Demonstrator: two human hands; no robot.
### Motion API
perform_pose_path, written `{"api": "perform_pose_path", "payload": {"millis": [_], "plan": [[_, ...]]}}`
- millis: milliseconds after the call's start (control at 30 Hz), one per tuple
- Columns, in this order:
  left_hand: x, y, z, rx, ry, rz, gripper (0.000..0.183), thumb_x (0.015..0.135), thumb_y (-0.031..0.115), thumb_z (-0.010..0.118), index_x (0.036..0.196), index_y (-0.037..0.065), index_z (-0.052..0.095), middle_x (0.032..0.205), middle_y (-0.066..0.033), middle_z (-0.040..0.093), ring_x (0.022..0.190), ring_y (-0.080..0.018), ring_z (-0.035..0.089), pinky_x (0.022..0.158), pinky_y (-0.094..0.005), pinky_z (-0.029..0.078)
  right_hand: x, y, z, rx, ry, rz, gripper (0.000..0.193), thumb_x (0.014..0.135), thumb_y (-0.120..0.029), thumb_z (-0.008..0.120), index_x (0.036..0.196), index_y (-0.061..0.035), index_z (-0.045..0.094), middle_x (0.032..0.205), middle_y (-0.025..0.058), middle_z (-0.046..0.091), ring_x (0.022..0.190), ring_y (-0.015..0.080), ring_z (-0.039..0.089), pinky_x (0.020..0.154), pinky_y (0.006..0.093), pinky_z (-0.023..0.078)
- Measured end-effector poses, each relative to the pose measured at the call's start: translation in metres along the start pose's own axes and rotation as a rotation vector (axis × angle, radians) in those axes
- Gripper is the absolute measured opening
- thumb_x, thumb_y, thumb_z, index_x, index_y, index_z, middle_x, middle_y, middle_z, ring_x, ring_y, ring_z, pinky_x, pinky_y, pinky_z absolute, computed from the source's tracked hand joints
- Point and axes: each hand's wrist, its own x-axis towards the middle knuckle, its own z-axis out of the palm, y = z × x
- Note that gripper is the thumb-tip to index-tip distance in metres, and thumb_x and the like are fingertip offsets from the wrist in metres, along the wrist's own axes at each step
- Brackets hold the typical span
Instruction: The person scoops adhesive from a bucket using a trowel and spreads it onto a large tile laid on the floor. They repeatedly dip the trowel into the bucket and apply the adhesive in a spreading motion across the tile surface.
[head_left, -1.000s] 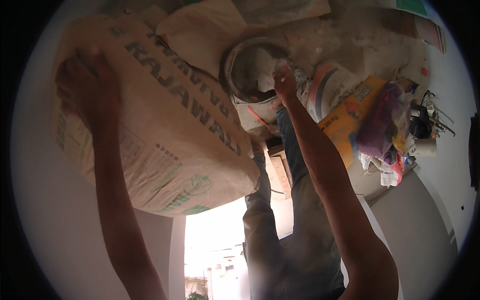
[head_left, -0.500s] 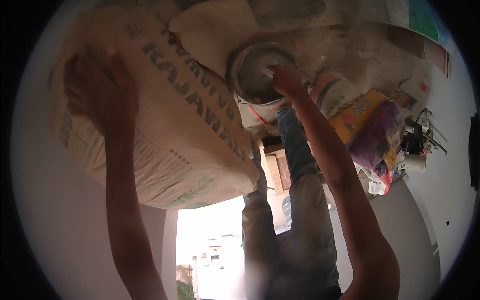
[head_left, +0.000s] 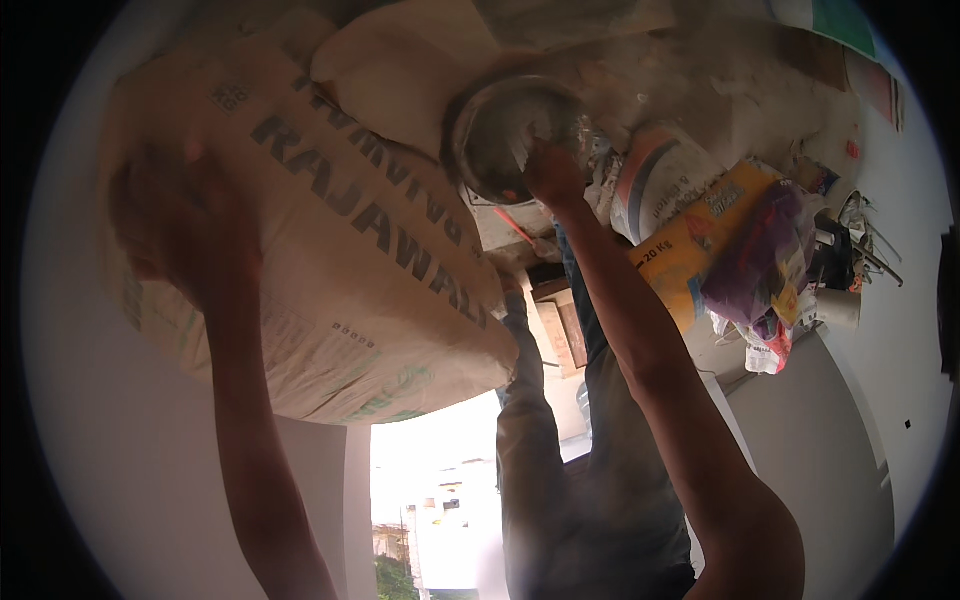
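A big, full brown paper sack (head_left: 330, 270) with dark lettering fills the left side. On its upper left face rests my left hand (head_left: 180, 215), its thumb apart from the fingers, in shadow. At upper middle is a round dark bucket (head_left: 462, 165), with something grey inside. My right hand (head_left: 553, 175) is over its right part, fingers closed. A pale, narrow shape (head_left: 523, 148) shows by the fingertips inside the bucket; whether the hand holds it is too blurred to tell.
A white sack (head_left: 645, 180) lies right of the bucket, beside a yellow bag (head_left: 715, 225) and a purple bag (head_left: 760, 255). Dark odds and ends (head_left: 835, 255) sit farther right. A thin red object (head_left: 515, 222) lies below the bucket. My legs (head_left: 530, 430) show beneath, near a wooden piece (head_left: 562, 325).
My right hand has shifted slightly left and down over the bucket, staying closed. My left hand stays on the paper sack. The whole view has moved a little, showing more of the white sack.
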Motion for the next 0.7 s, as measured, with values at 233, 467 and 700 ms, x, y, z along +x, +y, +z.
{"api": "perform_pose_path", "payload": {"millis": [233,467,700], "plan": [[0.006,-0.001,0.005,0.046,0.026,0.003,0.065,0.098,0.058,0.037,0.142,0.010,0.039,0.145,-0.0162,0.035,0.134,-0.0354,0.034,0.107,-0.0562,0.026,0.019,0.018,0.029,0.210,0.213,0.199,0.045,0.082,-0.015,0.052,0.127,-0.0144,0.059,0.101,0.0189,0.066,0.092,0.0409,0.064,0.079,0.0482,0.052],[0.006,-0.001,0.005,0.057,0.006,-0.019,0.068,0.097,0.058,0.038,0.142,0.007,0.038,0.143,-0.0167,0.035,0.134,-0.0351,0.034,0.106,-0.0560,0.026,0.029,0.020,0.039,0.177,0.472,-0.148,0.038,0.080,-0.014,0.055,0.117,-0.0063,0.063,0.095,0.0200,0.067,0.087,0.0398,0.065,0.078,0.0473,0.052],[-0.001,-0.009,0.006,0.015,-0.004,-0.035,0.066,0.098,0.058,0.037,0.141,0.008,0.039,0.142,-0.0169,0.036,0.133,-0.0346,0.033,0.107,-0.0557,0.025,0.009,-0.004,0.003,0.122,0.117,0.262,0.041,0.083,-0.018,0.053,0.122,-0.0199,0.062,0.107,0.0148,0.067,0.102,0.0288,0.065,0.091,0.0408,0.049]]}}
